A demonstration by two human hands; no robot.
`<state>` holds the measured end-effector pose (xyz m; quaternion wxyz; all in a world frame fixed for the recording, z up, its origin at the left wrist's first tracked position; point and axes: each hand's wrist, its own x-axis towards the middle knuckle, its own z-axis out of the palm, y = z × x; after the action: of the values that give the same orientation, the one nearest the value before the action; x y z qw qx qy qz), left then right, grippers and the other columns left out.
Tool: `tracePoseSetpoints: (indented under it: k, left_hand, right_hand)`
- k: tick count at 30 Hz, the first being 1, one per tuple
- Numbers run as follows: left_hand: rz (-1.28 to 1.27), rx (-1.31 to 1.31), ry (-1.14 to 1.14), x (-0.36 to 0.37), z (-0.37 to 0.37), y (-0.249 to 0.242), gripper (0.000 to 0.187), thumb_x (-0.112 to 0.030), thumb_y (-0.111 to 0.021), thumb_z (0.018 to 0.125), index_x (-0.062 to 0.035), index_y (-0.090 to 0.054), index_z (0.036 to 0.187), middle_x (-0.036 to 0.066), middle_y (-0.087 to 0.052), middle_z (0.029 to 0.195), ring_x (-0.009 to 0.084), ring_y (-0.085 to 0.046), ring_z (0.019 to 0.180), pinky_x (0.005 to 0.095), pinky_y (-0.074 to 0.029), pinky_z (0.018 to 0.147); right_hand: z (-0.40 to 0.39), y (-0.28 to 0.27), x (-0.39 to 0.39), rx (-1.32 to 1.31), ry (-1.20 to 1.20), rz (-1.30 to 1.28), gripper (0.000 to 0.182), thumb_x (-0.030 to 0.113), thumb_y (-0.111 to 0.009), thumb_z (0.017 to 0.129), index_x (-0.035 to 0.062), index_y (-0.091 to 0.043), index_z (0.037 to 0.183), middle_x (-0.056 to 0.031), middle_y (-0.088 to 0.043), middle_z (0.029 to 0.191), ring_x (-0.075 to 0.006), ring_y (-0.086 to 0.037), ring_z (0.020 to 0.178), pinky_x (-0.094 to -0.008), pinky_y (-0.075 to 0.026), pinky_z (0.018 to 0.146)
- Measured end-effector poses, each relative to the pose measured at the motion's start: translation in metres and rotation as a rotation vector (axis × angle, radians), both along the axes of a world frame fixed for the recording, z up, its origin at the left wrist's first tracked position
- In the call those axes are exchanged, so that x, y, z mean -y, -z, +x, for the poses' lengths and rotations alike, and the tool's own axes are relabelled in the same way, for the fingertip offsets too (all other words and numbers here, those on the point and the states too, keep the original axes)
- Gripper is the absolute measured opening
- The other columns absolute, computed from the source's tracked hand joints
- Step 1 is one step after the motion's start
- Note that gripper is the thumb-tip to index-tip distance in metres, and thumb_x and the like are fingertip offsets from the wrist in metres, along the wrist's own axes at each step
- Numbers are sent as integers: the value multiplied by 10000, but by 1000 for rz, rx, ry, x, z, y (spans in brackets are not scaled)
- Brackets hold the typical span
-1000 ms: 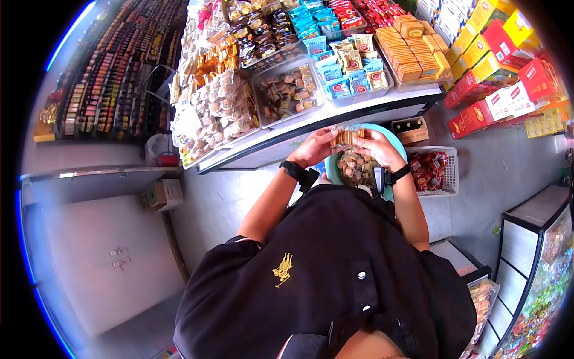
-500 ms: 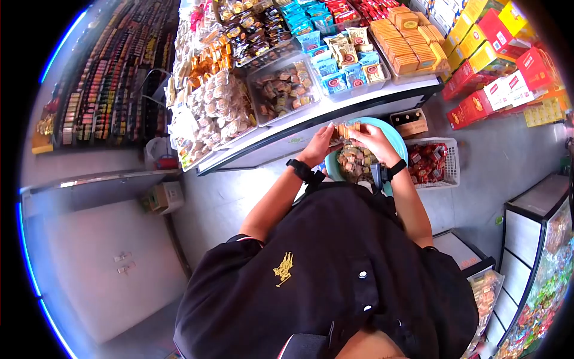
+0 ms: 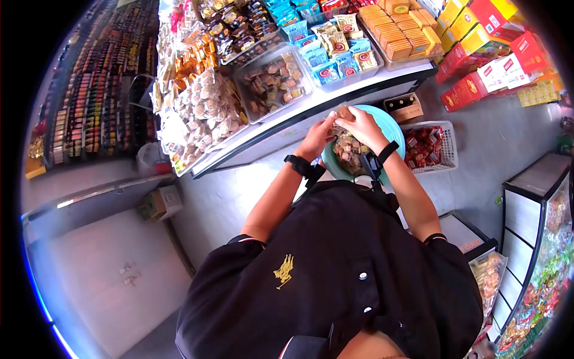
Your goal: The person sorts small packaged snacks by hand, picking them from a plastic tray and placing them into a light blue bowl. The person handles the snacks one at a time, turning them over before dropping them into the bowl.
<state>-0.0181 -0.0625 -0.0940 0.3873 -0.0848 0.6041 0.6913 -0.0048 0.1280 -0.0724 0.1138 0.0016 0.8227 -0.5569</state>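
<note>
Over a teal basin (image 3: 391,127), my two hands come together with bent fingers. My left hand (image 3: 317,140) is closed, thumb and fingertips pinched at the basin's far left side. Close against it, my right hand (image 3: 365,128) is closed too, its fingers curled inward. Small wrapped snacks are gripped between them, mostly hidden by the fingers. Beneath the hands, a heap of small wrapped snacks (image 3: 349,153) in brown and pale tones lies in the basin. Each wrist wears a black band.
A display counter ahead carries a clear bin of similar snacks (image 3: 275,84), blue and cream packets (image 3: 335,54) and stacked orange biscuits (image 3: 397,33). Right of the basin stand a white basket (image 3: 452,146) of red packets and a small carton (image 3: 404,109). Red and yellow boxes (image 3: 466,93) are stacked at right.
My hands have drawn closer together, and the row of orange-brown pieces seen between them is now mostly covered by my fingers. The view has shifted slightly.
</note>
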Motion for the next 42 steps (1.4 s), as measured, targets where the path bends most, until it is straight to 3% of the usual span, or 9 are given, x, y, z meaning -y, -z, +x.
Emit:
tracePoseSetpoints:
  k: [8, 15, 20, 24, 27, 31, 37, 41, 42]
  left_hand:
    - [260, 72, -98, 43, -40, 13, 636, -478, -582, 946, 11, -470, 1337, 109, -536, 1307, 209, -483, 1233, 412, -346, 1090]
    - [330, 182, -116, 84, -86, 36, 578, -426, -587, 944, -46, -467, 1363, 63, -501, 1358, 192, -457, 1269, 429, -358, 1087]
    - [380, 227, 0, 94, -106, 44, 607, -485, -503, 965, -105, -422, 1432, 44, -455, 1419, 190, -424, 1301, 428, -353, 1084]
    - [447, 260, 1, 89, -113, 35, 430, -376, -524, 984, -78, -531, 1294, 13, -561, 1279, 131, -499, 1188, 302, -357, 1040]
    - [311, 191, 134, 80, -110, 40, 487, -390, -499, 994, -59, -474, 1350, 27, -527, 1319, 140, -478, 1209, 301, -346, 1054]
    - [114, 165, 231, 59, -93, -4, 519, -473, -413, 1013, -108, -460, 1379, 42, -536, 1267, 154, -526, 1089, 334, -466, 880]
    - [321, 178, 244, 12, -47, 60, 427, -394, -351, 1048, -122, -479, 1350, 34, -552, 1238, 136, -544, 1042, 316, -481, 845]
    - [283, 294, 130, -22, -4, 102, 398, -373, -372, 1050, -103, -530, 1297, 43, -587, 1168, 122, -558, 975, 281, -468, 832]
    - [177, 359, 172, -28, 5, 121, 421, -383, -417, 1031, -150, -469, 1378, 36, -445, 1429, 184, -384, 1293, 435, -232, 1092]
  right_hand:
    - [-48, 21, 54, 60, -182, 240, 729, 355, -605, 920, -128, -343, 1399, -342, -596, 1153, -398, -602, 1117, -378, -494, 910]
    - [-89, 63, 65, 322, -123, -196, 633, 300, -554, 984, -108, -341, 1419, -242, -532, 1354, -251, -550, 1224, -315, -436, 1001]
    - [-99, 45, 70, 685, 15, -506, 529, 324, -606, 968, 18, -471, 1378, -51, -529, 1325, -119, -495, 1223, -314, -403, 1036]
    - [-95, 52, 66, 659, 16, -623, 527, 312, -582, 983, 63, -432, 1423, -10, -503, 1363, -129, -482, 1247, -325, -376, 1065]
    - [-84, 53, 59, 640, 28, -664, 518, 278, -558, 998, 69, -404, 1446, -12, -487, 1379, -128, -464, 1265, -322, -377, 1063]
    - [-64, 74, 44, 580, 0, -821, 520, 225, -506, 1021, 30, -339, 1473, -39, -469, 1395, -142, -471, 1262, -303, -384, 1060]
    - [-28, 81, 16, 663, 31, -944, 436, 82, -488, 981, 23, -412, 1406, -50, -518, 1332, -157, -519, 1193, -299, -420, 1010]
    - [8, 129, -6, 714, 43, -738, 342, 57, -491, 902, 31, -509, 1242, -2, -577, 1049, -86, -551, 917, -237, -453, 778]
    - [14, 105, -4, 762, 114, -647, 296, 85, -508, 860, 36, -516, 1152, 15, -532, 854, -63, -500, 721, -223, -409, 609]
